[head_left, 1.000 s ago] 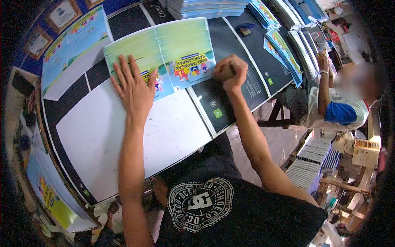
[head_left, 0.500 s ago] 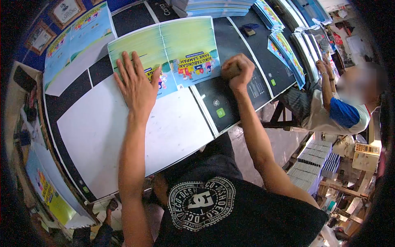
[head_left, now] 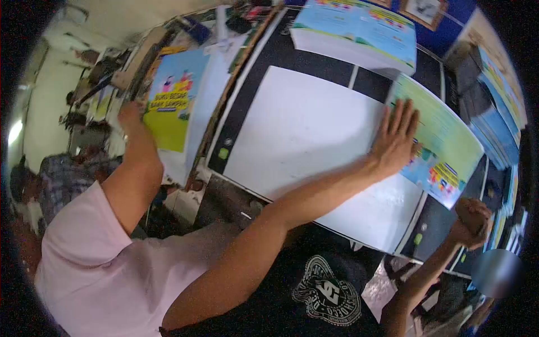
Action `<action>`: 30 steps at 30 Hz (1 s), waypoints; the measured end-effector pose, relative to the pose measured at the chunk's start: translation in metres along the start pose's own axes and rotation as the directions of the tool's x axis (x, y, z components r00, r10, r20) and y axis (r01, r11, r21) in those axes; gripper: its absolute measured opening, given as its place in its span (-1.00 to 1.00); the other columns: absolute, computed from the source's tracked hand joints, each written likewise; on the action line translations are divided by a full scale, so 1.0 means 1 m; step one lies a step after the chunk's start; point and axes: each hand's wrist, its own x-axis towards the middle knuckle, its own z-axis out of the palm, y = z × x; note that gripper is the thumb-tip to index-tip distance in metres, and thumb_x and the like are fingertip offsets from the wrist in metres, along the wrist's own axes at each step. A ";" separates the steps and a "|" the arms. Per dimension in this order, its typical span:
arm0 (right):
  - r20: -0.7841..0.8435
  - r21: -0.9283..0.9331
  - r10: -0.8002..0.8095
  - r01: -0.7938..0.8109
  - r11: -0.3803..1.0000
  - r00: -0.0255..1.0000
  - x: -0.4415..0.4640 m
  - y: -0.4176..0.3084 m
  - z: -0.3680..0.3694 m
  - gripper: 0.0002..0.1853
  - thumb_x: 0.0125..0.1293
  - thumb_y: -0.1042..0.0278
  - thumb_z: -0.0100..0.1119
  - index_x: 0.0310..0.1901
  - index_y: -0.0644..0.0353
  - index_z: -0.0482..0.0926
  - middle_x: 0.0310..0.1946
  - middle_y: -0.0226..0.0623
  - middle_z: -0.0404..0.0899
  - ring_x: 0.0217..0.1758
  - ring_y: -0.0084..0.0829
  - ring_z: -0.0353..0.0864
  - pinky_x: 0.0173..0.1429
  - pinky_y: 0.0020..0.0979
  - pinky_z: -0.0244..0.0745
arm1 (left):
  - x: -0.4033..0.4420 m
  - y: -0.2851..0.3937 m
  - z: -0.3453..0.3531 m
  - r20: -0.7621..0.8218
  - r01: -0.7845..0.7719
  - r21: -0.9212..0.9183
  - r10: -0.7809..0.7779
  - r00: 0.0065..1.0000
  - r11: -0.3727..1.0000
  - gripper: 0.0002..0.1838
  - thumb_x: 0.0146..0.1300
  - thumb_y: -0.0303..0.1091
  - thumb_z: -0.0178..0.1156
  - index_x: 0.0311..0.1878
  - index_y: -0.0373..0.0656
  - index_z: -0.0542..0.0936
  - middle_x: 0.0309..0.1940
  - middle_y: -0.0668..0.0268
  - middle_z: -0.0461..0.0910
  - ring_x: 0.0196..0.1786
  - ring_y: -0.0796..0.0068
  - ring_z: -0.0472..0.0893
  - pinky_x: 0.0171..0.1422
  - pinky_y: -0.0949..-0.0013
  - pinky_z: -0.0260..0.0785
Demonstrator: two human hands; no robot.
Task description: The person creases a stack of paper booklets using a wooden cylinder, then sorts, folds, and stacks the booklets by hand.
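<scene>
My left hand (head_left: 396, 139) lies flat, fingers stretched, on the left part of a printed cover sheet (head_left: 443, 126) in green and blue, lettered in yellow and black. That sheet rests on a white board (head_left: 314, 135) on the worktable. My right hand (head_left: 473, 223) is curled into a fist by the sheet's lower right corner. Whatever its fingers enclose, if anything, is hidden.
A thick stack of printed sheets (head_left: 353, 50) stands at the back of the table, and more stacks (head_left: 494, 106) at the right. On the left, a person in a pale shirt (head_left: 84, 241) reaches to a yellow-green print (head_left: 168, 106). Behind is someone in plaid (head_left: 70, 180).
My view has swung left, bringing the pale-shirted person and the yellow-green print into sight. My left hand is still flat on the cover sheet, and my right hand is still a fist beside it.
</scene>
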 end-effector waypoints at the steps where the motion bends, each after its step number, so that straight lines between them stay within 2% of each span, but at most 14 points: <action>1: 0.027 -0.082 -0.052 0.054 0.995 0.998 0.009 0.003 0.020 -0.57 0.04 0.06 0.22 -0.17 0.24 0.55 -0.24 -0.03 0.58 -0.18 -0.13 0.61 -0.10 -0.04 0.61 | 0.001 0.001 -0.004 -0.007 0.002 -0.018 -0.003 1.000 1.000 -0.16 0.40 0.09 0.08 0.49 -0.43 0.21 0.56 -0.23 -0.01 0.61 -0.26 -0.07 0.63 -0.26 -0.27; 3: 0.037 -0.437 -0.150 0.151 0.887 0.988 0.019 0.029 0.065 -0.65 0.07 0.13 0.20 -0.26 0.28 0.57 -0.29 0.00 0.60 -0.22 -0.14 0.64 -0.12 -0.11 0.62 | 0.002 -0.001 -0.005 -0.019 0.003 -0.036 -0.004 1.000 0.999 -0.16 0.39 0.08 0.09 0.47 -0.44 0.22 0.55 -0.25 -0.01 0.61 -0.26 -0.07 0.62 -0.26 -0.24; 5: 0.052 -0.801 -0.246 0.187 0.569 0.968 0.024 0.062 0.118 -0.72 0.24 0.23 0.12 -0.44 0.30 0.61 -0.42 -0.11 0.63 -0.39 -0.27 0.64 -0.23 -0.33 0.62 | 0.002 -0.005 -0.009 -0.024 0.000 -0.044 -0.001 1.000 0.999 -0.16 0.38 0.07 0.11 0.48 -0.43 0.21 0.55 -0.24 -0.02 0.61 -0.25 -0.07 0.62 -0.26 -0.24; 7: -0.020 -0.838 -0.201 0.093 0.538 0.979 0.023 0.090 0.113 -0.63 0.30 0.16 0.07 -0.46 0.35 0.60 -0.43 -0.13 0.61 -0.43 -0.28 0.61 -0.32 -0.35 0.58 | 0.000 -0.005 -0.009 -0.019 0.002 -0.043 -0.002 1.000 0.999 -0.16 0.37 0.05 0.13 0.49 -0.42 0.19 0.56 -0.24 -0.04 0.61 -0.27 -0.08 0.62 -0.27 -0.23; 11: -0.065 -0.656 -0.157 0.077 0.751 0.985 0.024 0.096 0.129 -0.49 0.41 0.07 -0.10 -0.47 0.38 0.57 -0.49 -0.18 0.55 -0.46 -0.31 0.56 -0.29 -0.33 0.53 | 0.008 -0.002 -0.020 -0.121 0.021 -0.084 -0.031 0.992 0.996 -0.16 0.36 -0.02 0.16 0.51 -0.41 0.14 0.56 -0.27 -0.09 0.60 -0.35 -0.10 0.59 -0.34 -0.20; 15: -0.043 -0.719 -0.154 0.077 0.691 0.987 0.026 0.094 0.121 -0.42 0.45 -0.01 -0.20 -0.46 0.38 0.57 -0.50 -0.16 0.54 -0.47 -0.31 0.53 -0.30 -0.30 0.52 | 0.009 -0.010 -0.028 -0.185 0.040 -0.069 -0.052 0.981 0.997 -0.18 0.39 -0.07 0.15 0.51 -0.41 0.12 0.55 -0.32 -0.15 0.58 -0.43 -0.12 0.55 -0.41 -0.15; 16: -0.010 -0.758 -0.152 0.092 0.646 0.988 0.028 0.092 0.119 -0.42 0.45 -0.01 -0.21 -0.41 0.38 0.58 -0.50 -0.14 0.54 -0.48 -0.31 0.53 -0.32 -0.29 0.51 | 0.005 -0.019 -0.022 -0.093 0.062 0.062 -0.056 0.994 0.996 -0.19 0.42 -0.04 0.10 0.51 -0.43 0.12 0.54 -0.36 -0.14 0.57 -0.42 -0.07 0.55 -0.37 -0.11; 17: 0.024 -0.794 -0.149 0.110 0.598 0.989 0.029 0.090 0.115 -0.43 0.45 -0.01 -0.21 -0.37 0.39 0.58 -0.49 -0.13 0.54 -0.48 -0.30 0.53 -0.33 -0.28 0.51 | 0.001 -0.019 -0.014 -0.082 0.086 0.037 -0.083 0.993 0.996 -0.19 0.43 -0.03 0.09 0.50 -0.44 0.12 0.54 -0.36 -0.12 0.57 -0.40 -0.05 0.55 -0.35 -0.09; 19: 0.214 -0.820 -0.281 0.328 0.468 0.936 0.036 0.079 0.120 -0.54 0.44 0.07 -0.17 -0.13 0.35 0.56 -0.48 -0.12 0.57 -0.45 -0.26 0.56 -0.31 -0.32 0.55 | 0.005 -0.019 -0.011 -0.068 0.125 -0.011 -0.125 0.990 0.992 -0.19 0.45 0.00 0.06 0.50 -0.46 0.12 0.53 -0.38 -0.10 0.56 -0.38 0.01 0.55 -0.30 -0.05; 21: 0.216 -0.390 -0.249 0.318 0.865 0.944 0.047 0.046 0.144 -0.60 0.43 0.13 -0.14 -0.06 0.33 0.53 -0.48 -0.14 0.59 -0.46 -0.26 0.57 -0.30 -0.34 0.57 | 0.004 -0.019 -0.011 -0.085 0.132 0.024 -0.130 0.988 0.991 -0.19 0.45 0.03 0.05 0.48 -0.49 0.15 0.52 -0.38 -0.05 0.54 -0.34 0.10 0.54 -0.22 0.01; 23: 0.096 -0.373 -0.240 0.258 0.891 0.966 0.052 0.033 0.142 -0.64 0.43 0.16 -0.14 -0.18 0.31 0.54 -0.49 -0.15 0.59 -0.48 -0.28 0.58 -0.29 -0.37 0.59 | 0.006 -0.019 -0.014 -0.079 0.130 0.016 -0.129 0.989 0.991 -0.20 0.44 0.03 0.06 0.47 -0.49 0.17 0.51 -0.39 -0.03 0.53 -0.33 0.13 0.54 -0.20 0.04; 25: 0.031 -0.552 -0.192 0.177 0.814 0.981 0.054 0.044 0.122 -0.64 0.42 0.17 -0.14 -0.30 0.28 0.54 -0.51 -0.16 0.59 -0.50 -0.30 0.58 -0.29 -0.39 0.59 | 0.007 -0.019 -0.015 -0.083 0.131 -0.005 -0.131 0.988 0.991 -0.19 0.43 0.02 0.09 0.46 -0.49 0.19 0.51 -0.38 -0.03 0.52 -0.33 0.14 0.53 -0.18 0.05; 27: -0.003 -0.849 -0.114 0.058 0.525 0.993 0.050 0.083 0.095 -0.62 0.40 0.16 -0.12 -0.43 0.26 0.53 -0.54 -0.18 0.57 -0.52 -0.33 0.57 -0.32 -0.40 0.56 | 0.007 -0.018 -0.018 -0.085 0.112 -0.016 -0.113 0.990 0.994 -0.19 0.41 0.01 0.12 0.46 -0.48 0.20 0.51 -0.38 -0.04 0.52 -0.33 0.14 0.53 -0.17 0.06; 30: -0.147 -0.562 -0.110 0.009 0.827 0.983 0.052 0.098 0.091 -0.61 0.37 0.16 -0.09 -0.51 0.20 0.56 -0.56 -0.23 0.56 -0.51 -0.36 0.57 -0.35 -0.40 0.52 | 0.006 -0.018 -0.025 -0.059 0.108 0.004 -0.108 0.992 0.994 -0.18 0.37 -0.01 0.18 0.45 -0.46 0.20 0.52 -0.37 -0.06 0.52 -0.32 0.13 0.53 -0.17 0.06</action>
